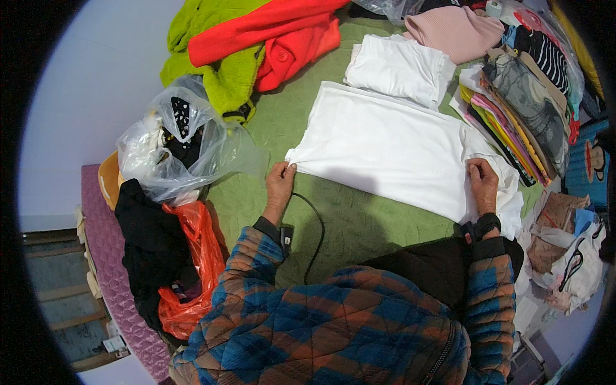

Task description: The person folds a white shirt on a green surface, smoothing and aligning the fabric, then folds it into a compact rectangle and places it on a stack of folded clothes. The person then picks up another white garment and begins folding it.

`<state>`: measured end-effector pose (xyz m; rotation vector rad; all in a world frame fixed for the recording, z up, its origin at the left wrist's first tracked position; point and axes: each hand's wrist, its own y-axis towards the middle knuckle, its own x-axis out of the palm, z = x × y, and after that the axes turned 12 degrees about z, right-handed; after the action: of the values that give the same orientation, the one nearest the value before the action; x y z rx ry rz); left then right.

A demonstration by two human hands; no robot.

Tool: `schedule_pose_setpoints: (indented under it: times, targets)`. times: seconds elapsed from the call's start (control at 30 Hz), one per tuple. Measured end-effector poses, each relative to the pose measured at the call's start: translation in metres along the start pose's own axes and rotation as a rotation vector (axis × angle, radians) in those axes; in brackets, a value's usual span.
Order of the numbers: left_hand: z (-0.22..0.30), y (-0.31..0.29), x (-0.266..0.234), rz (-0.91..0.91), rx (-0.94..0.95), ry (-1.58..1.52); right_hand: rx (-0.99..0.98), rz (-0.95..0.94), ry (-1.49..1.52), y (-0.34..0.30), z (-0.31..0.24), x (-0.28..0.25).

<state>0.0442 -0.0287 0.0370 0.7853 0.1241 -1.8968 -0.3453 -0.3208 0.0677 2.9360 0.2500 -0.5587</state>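
A white garment (391,144), folded lengthwise into a long flat panel, lies in front of me on the green bedspread (333,240). My left hand (280,186) pinches its near left corner between thumb and fingers. Toward the other end, my right hand (482,183) is closed on the fabric, its fingertips gathering a small fold. Past my right hand, part of the garment spreads out loosely in creases. Just behind it rests a smaller folded white piece (401,69), touching its far edge.
Folded clothes (504,115) are stacked at the right, near a pink knit (454,31). Red (282,45) and lime-green garments (240,83) lie far left. A clear plastic bag (186,144), black cloth (151,240) and an orange bag (202,250) sit left. A black cord (321,224) runs near my left wrist.
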Motion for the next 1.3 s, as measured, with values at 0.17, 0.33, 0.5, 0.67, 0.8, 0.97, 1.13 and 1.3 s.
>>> schedule_pose_setpoints:
  times: [0.17, 0.33, 0.5, 0.67, 0.8, 0.97, 1.13, 1.3]
  targets:
    - [0.002, 0.009, -0.008, 0.025, 0.08, 0.038, -0.026, 0.081, -0.056, 0.005, 0.011, -0.006]
    - [-0.008, 0.027, -0.016, 0.084, 0.105, 0.061, -0.005, 0.088, -0.099, 0.009, 0.022, -0.011]
    - [-0.025, 0.04, -0.01, 0.058, -0.099, 0.038, 0.025, 0.08, -0.018, 0.007, 0.022, -0.013]
    - [-0.016, 0.043, -0.007, -0.062, -0.161, -0.035, 0.102, 0.054, 0.003, 0.003, 0.012, -0.013]
    - [0.0, 0.042, -0.005, -0.13, -0.248, -0.232, 0.027, 0.066, -0.171, 0.002, 0.008, -0.014]
    - [0.006, 0.046, -0.004, -0.279, -0.335, -0.373, -0.006, 0.064, -0.165, 0.002, 0.01, -0.014]
    - [0.0, 0.043, -0.013, -0.401, -0.334, -0.389, -0.013, 0.061, -0.146, 0.003, 0.012, -0.016]
    - [-0.019, 0.04, -0.031, -0.478, -0.381, -0.39, 0.045, 0.05, -0.086, 0.004, 0.016, -0.015]
